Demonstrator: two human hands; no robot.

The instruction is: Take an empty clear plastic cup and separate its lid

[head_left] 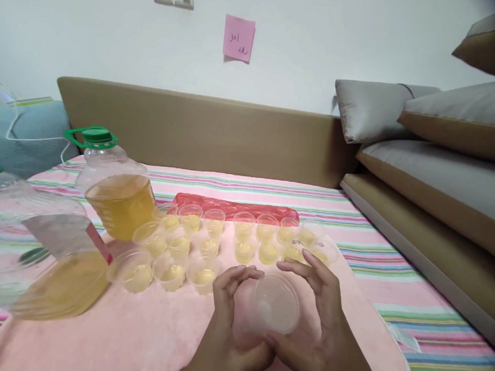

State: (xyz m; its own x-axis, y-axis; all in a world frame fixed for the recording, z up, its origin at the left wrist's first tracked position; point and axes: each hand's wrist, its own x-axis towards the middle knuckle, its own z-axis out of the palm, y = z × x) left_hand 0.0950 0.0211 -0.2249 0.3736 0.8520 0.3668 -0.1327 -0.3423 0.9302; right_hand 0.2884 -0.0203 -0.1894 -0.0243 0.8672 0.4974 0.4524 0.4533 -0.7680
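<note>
Both my hands hold one small clear plastic cup [275, 303] low in the middle of the view, its open mouth tilted toward me. My left hand [227, 325] grips its left side with fingertips curled over the rim. My right hand [325, 321] holds the right side, fingers arched above the rim. The cup looks empty. Just beyond my hands, several small clear cups with yellow liquid [209, 245] stand in rows on a pink mat [152, 337].
Two large clear jugs of yellow oil with green caps stand at the left, one near [34, 261] and one farther back [115, 190]. A red plastic pack [235, 207] lies behind the cups. The striped cloth [440, 346] covers the surface; cushions [444, 165] are stacked at right.
</note>
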